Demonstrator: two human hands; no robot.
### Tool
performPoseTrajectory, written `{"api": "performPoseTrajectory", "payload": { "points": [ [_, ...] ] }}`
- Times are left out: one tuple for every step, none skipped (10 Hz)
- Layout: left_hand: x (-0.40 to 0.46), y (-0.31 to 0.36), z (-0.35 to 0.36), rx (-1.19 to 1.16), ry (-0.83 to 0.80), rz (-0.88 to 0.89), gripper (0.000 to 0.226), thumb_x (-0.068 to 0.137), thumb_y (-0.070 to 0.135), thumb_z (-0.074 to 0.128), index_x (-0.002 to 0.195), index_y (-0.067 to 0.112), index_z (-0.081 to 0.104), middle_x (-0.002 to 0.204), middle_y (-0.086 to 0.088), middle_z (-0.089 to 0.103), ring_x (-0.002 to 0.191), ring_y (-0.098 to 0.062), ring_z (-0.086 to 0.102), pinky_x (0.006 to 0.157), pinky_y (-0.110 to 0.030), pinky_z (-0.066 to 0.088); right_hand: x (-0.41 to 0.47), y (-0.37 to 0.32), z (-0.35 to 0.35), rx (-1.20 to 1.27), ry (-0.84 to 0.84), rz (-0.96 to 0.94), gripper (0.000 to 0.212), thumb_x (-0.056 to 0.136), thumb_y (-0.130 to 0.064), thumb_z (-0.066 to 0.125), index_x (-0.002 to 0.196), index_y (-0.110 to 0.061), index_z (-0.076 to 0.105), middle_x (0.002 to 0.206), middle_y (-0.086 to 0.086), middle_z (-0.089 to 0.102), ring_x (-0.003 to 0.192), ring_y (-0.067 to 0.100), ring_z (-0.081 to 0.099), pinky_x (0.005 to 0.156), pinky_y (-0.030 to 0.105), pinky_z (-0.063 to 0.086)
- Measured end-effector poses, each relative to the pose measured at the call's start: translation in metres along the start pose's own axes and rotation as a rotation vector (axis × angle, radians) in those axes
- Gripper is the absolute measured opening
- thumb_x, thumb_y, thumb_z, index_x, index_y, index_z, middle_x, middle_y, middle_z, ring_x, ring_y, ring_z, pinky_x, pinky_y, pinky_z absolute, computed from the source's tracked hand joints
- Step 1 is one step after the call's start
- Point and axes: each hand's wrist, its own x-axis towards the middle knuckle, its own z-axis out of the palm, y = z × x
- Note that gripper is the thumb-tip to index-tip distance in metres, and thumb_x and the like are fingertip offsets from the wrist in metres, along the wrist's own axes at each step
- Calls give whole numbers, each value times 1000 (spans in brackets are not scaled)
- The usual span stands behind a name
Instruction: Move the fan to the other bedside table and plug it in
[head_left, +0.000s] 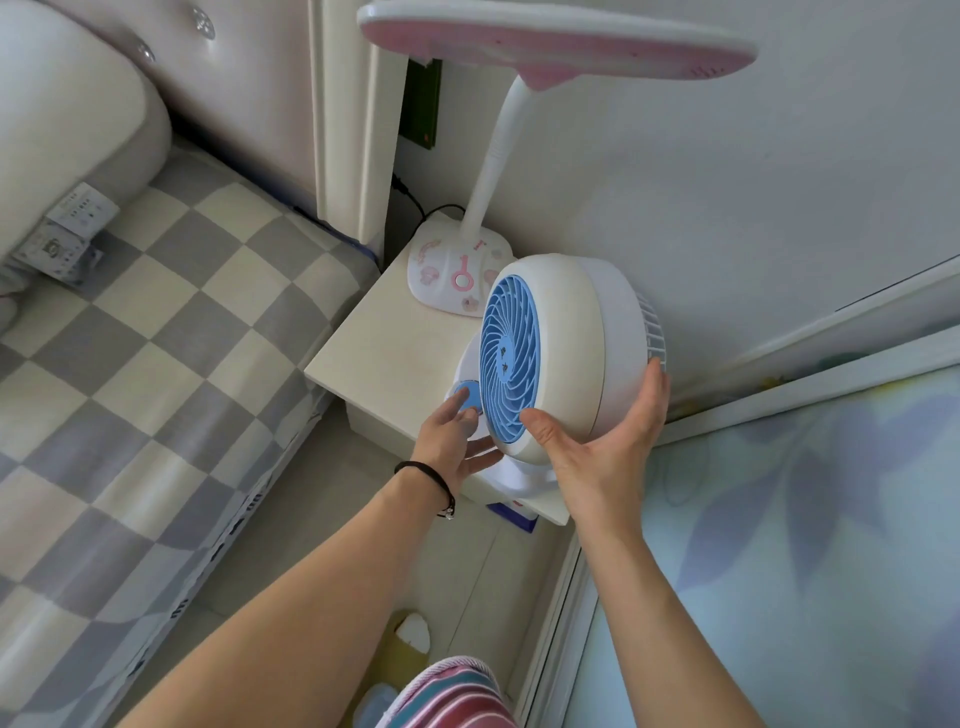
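A white fan (566, 322) with a blue front grille stands on the near right corner of a cream bedside table (384, 358). My right hand (608, 441) cups the fan's round head from below, thumb on the front rim and fingers behind the rear grille. My left hand (457, 436) rests on the fan's base, its fingers touching the blue round knob (470, 397) and wrapped around the base's edge. The fan's cord and plug are not visible.
A white and pink desk lamp (457, 270) stands behind the fan, its head overhanging above. A black cable (415, 208) runs behind the table. A bed with a grey checked sheet (156, 364) lies left. A wall and a floral sliding door (805, 519) close the right side.
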Motion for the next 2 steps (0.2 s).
{"api": "performPoseTrajectory", "payload": {
  "points": [
    [-11,10,-12,20,26,22,48,94,5,40,140,18,36,133,-8,47,103,-36,58,85,-45,52,-1,2,-6,38,-18,21,120,57,-29,87,149,-23,10,157,3,9,144,17,17,110,31,30],
    [-27,24,-28,57,47,57,48,94,6,42,140,19,37,131,-6,46,105,-36,57,79,-40,53,-10,-5,-16,131,17,77,117,60,-36,84,150,-26,10,158,1,8,145,17,15,109,31,34]
  ]
}}
